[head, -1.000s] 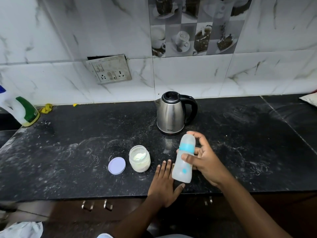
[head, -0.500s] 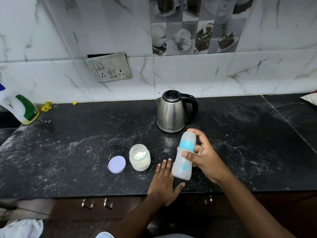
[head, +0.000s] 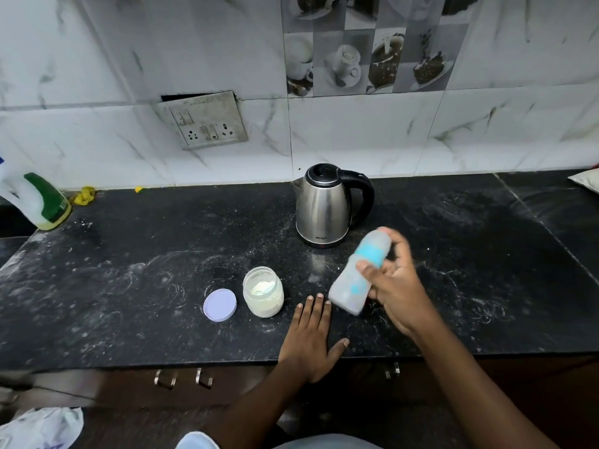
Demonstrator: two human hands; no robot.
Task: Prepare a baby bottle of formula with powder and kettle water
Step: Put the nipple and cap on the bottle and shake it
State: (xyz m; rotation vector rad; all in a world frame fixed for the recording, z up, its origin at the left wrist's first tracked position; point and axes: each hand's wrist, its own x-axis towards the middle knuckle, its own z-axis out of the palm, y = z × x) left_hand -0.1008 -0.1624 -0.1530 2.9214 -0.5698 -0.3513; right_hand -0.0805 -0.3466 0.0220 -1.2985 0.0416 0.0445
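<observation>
Head view, the only one. Right hand (head: 397, 286) wrapped round the baby bottle (head: 358, 270), thumb across the front below the blue collar, fingers closed behind: a firm grip, bottle lifted clear of the tabletop (head: 129, 286). Bottle blurred and tilted, long axis running from base at lower left, toward the left hand, up to capped top at upper right, just in front of the kettle (head: 327, 205). Contents not readable through the cloudy wall. Left hand (head: 312, 338) flat on the tabletop, palm down, fingers spread, holding nothing, between the powder jar (head: 263, 291) and the bottle's base.

Powder jar open and upright just left of the left hand; its lilac lid (head: 220, 304) lying flat beside it, further left. Kettle upright behind, lid closed, handle turned right.

Judged from the cap fitted and the blur: mixing by shaking, late in the task. Next move likely setting the bottle down upright; needs the axis swung back to vertical over the bare patch right of the left hand. Right hand already on it, so nearer; jar recapping falls to the left.
</observation>
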